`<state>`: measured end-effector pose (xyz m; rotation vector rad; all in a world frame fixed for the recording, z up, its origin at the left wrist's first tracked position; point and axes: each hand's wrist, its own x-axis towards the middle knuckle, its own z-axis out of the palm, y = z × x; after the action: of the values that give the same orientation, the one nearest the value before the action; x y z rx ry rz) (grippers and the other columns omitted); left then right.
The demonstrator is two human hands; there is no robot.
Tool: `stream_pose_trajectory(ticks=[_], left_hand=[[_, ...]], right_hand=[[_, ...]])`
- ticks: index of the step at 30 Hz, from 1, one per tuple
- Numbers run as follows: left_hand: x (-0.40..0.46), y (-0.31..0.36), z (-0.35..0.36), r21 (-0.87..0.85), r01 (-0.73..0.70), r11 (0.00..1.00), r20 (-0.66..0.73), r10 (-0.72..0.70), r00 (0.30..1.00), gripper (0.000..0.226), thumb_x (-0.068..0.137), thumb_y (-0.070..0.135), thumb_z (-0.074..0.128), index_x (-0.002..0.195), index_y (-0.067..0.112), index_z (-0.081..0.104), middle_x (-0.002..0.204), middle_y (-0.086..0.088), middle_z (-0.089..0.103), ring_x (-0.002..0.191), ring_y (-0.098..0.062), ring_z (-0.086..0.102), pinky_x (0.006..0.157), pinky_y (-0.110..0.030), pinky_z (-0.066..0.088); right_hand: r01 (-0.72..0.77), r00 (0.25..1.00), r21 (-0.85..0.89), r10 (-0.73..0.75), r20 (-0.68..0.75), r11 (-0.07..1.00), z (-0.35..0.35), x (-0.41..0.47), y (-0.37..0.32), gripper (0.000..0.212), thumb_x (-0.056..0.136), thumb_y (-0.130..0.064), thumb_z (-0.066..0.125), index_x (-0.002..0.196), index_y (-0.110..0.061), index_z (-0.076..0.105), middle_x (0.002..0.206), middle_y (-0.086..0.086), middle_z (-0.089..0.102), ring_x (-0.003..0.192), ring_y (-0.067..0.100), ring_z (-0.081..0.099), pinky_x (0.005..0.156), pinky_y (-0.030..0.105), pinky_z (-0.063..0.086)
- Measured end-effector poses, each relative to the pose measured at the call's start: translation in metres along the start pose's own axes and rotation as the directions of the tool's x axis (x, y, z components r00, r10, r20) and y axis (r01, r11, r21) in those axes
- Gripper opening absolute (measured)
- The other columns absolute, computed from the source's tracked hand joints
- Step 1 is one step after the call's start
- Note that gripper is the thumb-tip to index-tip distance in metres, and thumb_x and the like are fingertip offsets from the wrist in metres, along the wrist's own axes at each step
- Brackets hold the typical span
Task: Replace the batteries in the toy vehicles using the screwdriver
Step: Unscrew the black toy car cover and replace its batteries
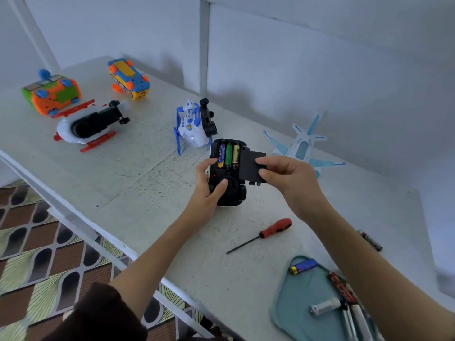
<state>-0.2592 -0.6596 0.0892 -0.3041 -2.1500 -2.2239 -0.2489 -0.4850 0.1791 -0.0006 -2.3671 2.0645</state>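
Teal tray (290, 301) holding batteries (303, 266), open toy compartment (227, 155) filled

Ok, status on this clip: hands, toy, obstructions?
Left hand grips upturned black toy vehicle. Right hand pinches black battery cover, compartment open, three batteries seated. Red-handled screwdriver lies untouched.

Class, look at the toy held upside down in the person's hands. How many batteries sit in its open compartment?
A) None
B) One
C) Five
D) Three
D: the open compartment of the toy shows three batteries side by side, while the right hand holds the cover beside it.
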Motion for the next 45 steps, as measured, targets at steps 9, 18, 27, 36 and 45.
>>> stream_pose_trajectory(ticks=[9,18,27,36,45], left_hand=[[-0.003,-0.003,0.004,0.123,0.007,0.992,-0.019,-0.005,1.000,0.042,0.089,0.034,0.054,0.117,0.054,0.031,0.116,-0.011,0.056,0.104,-0.027,0.062,0.091,-0.050,0.052],[-0.002,-0.007,0.003,0.119,0.003,0.993,-0.014,-0.002,1.000,0.042,0.084,0.042,0.053,0.115,0.059,0.032,0.115,-0.009,0.058,0.106,-0.027,0.060,0.092,-0.054,0.050],[-0.002,-0.007,0.004,0.131,0.010,0.991,-0.025,-0.007,1.000,0.047,0.088,0.028,0.051,0.110,0.064,0.031,0.111,0.001,0.057,0.104,-0.024,0.061,0.093,-0.053,0.050],[-0.003,-0.006,0.004,0.134,0.002,0.991,-0.024,0.001,1.000,0.046,0.088,0.028,0.052,0.112,0.062,0.031,0.110,0.001,0.057,0.103,-0.023,0.061,0.091,-0.052,0.051],[-0.002,-0.007,0.003,0.135,-0.021,0.991,-0.010,0.023,1.000,0.045,0.088,0.028,0.052,0.117,0.054,0.030,0.112,0.000,0.056,0.103,-0.020,0.061,0.092,-0.049,0.052]], right_hand=[[-0.070,0.996,0.075,0.066,0.057,0.995,0.027,0.016,0.005,0.028,0.084,0.011,0.055,0.104,-0.007,0.062,0.093,0.009,0.060,0.073,0.012,0.062,0.062,0.019,0.054],[-0.051,0.998,0.103,0.054,-0.020,0.993,0.037,0.019,0.016,0.024,0.086,0.004,0.057,0.101,-0.012,0.066,0.094,0.004,0.067,0.070,0.006,0.066,0.075,0.020,0.055],[-0.061,0.994,0.130,0.072,-0.084,0.990,0.041,0.021,0.019,0.026,0.087,0.006,0.054,0.101,-0.013,0.066,0.092,0.000,0.066,0.068,0.006,0.063,0.073,0.018,0.055],[0.002,0.999,-0.066,-0.006,-0.052,0.998,0.039,0.018,0.021,0.042,0.082,0.014,0.053,0.110,-0.017,0.064,0.101,0.001,0.065,0.094,0.012,0.060,0.084,0.017,0.051],[0.167,0.977,-0.317,-0.200,-0.073,0.934,0.042,0.018,0.036,0.041,0.088,0.007,0.050,0.120,-0.015,0.060,0.083,-0.009,0.059,0.078,0.010,0.061,0.077,0.011,0.049]])
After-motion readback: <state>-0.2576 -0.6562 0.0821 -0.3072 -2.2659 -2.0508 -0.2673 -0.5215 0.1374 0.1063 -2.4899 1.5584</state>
